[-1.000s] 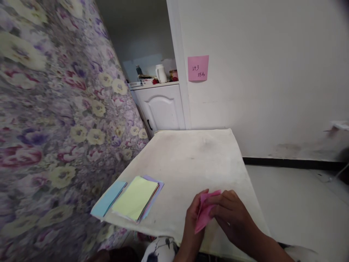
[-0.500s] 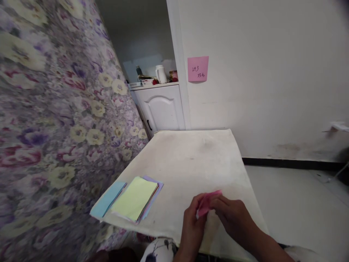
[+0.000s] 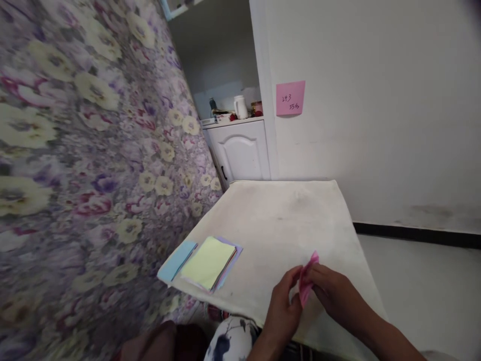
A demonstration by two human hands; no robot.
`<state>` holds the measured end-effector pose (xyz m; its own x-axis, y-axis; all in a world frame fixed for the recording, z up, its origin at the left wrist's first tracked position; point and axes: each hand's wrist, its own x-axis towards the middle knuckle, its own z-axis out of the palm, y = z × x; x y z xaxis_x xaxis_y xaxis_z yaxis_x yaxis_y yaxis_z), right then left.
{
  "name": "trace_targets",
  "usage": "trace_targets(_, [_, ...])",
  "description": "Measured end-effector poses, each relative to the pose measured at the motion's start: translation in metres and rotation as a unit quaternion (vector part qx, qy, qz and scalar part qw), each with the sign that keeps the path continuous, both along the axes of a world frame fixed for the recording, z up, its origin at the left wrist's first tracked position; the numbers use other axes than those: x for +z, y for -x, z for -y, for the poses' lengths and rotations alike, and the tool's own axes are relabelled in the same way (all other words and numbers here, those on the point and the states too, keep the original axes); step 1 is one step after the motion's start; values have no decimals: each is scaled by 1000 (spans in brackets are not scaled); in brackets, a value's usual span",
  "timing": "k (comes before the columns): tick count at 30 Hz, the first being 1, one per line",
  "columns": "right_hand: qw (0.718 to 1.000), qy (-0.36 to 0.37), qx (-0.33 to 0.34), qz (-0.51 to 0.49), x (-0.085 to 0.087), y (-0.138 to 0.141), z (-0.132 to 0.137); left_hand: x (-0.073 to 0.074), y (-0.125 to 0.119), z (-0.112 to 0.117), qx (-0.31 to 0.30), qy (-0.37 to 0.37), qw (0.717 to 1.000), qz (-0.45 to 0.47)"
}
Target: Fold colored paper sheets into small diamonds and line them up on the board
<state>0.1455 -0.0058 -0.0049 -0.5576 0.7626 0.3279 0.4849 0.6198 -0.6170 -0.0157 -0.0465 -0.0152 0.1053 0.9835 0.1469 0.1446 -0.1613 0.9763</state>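
A small folded piece of pink paper (image 3: pixel 305 287) is held between my two hands above the near right part of the table. My left hand (image 3: pixel 284 301) grips its left edge, with the thumb below and the fingers above. From the other side, my right hand (image 3: pixel 332 290) pinches the paper, and its fingertips are partly hidden behind the fold. The paper stands upright, narrow side towards me. To the left lies a stack of coloured paper (image 3: pixel 209 261) with a pale yellow sheet on top. Beside that stack is some blue paper (image 3: pixel 176 260).
The table (image 3: pixel 280 205) has a cream cover. A floral curtain (image 3: pixel 112 200) hangs along its left side. Behind stands a white cabinet (image 3: pixel 244 155) with a white jug (image 3: pixel 240 107) on it. A pink note (image 3: pixel 290 98) with handwriting sticks to the wall.
The view has swung slightly left, so things appear farther right. The pink paper has turned from slanting sideways to nearly upright, still held by both hands.
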Motion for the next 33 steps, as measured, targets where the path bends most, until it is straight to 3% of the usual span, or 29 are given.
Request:
trace_targets(4, [999,-26,-4,27,-6,4,2,6,10,7,-35,21,998,38])
trace_targets(10, [998,-35,10,48,-5,16,9,9,12,4,7,56,998,22])
trace_targets(16, [997,-32,36,55,1,20,14,-3,7,-2,56,35,994,-87])
trace_targets(20, [994,-50,64,72,-1,20,16,-9,10,-5,116,15,971,-209])
trace_targets(22, [993,-55,70,73,-4,19,15,-10,14,-7,139,18,964,-228])
trace_targets(29, [998,-47,18,26,-12,14,10,-14,22,-10,159,51,970,-175])
trace_targets(33, [1000,-9,22,-18,-13,14,9,-18,21,-11,149,71,977,-132])
